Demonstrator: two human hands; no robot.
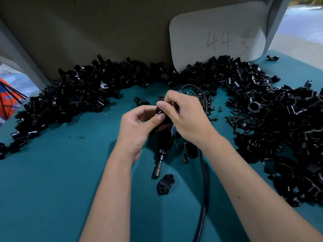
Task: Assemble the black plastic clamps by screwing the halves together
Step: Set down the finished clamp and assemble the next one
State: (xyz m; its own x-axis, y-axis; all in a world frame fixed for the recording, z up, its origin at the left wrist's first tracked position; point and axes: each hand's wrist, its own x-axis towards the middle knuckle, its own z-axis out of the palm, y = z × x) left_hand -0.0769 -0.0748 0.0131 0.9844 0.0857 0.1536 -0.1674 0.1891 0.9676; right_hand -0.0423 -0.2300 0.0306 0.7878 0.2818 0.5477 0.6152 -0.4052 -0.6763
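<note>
Both of my hands meet over the middle of the teal table. My left hand (138, 126) grips a black clamp part (161, 117) between thumb and curled fingers. My right hand (181, 116) pinches at the top of the same part from the right; whether it holds a screw I cannot tell. Below the hands lies a black electric screwdriver (162, 151), its bit end toward me. A single clamp half (165, 184) with two holes lies just in front of its tip.
Big heaps of black clamp halves curve along the back left (70, 95) and the right side (288, 128). Loose screws (234, 119) are scattered right of the hands. The screwdriver's cable (203, 180) runs toward me. A white card (218, 35) leans on the back panel.
</note>
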